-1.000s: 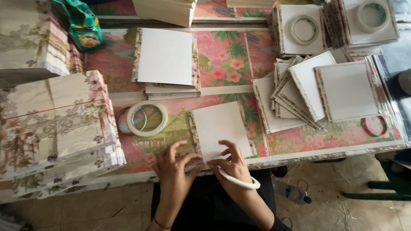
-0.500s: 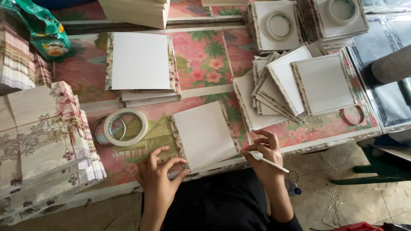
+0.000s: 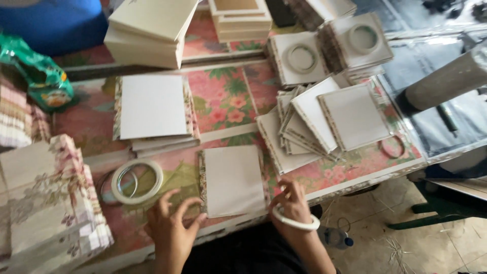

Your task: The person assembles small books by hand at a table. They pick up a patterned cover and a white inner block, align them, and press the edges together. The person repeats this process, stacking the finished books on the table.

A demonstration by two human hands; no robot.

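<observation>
A white square board with a floral-paper edge (image 3: 233, 178) lies near the front edge of the table. My left hand (image 3: 171, 226) rests with spread fingers just left of its lower corner, fingertips close to the paper edge. At the board's lower right corner my right hand (image 3: 291, 202) touches the table, fingers bent; a white bangle (image 3: 297, 222) sits on its wrist. Neither hand holds anything that I can see.
A tape ring (image 3: 136, 181) lies left of the board. Covered boards are stacked behind (image 3: 152, 109) and fanned out at right (image 3: 324, 119). Floral paper sheets are piled at left (image 3: 45, 198). Plain boards (image 3: 152, 30) and ring-topped stacks (image 3: 335, 48) stand at the back.
The view has shifted, so the table sits lower right. My right hand has moved from the board's edge to its lower right corner; the left hand stays beside the lower left corner.
</observation>
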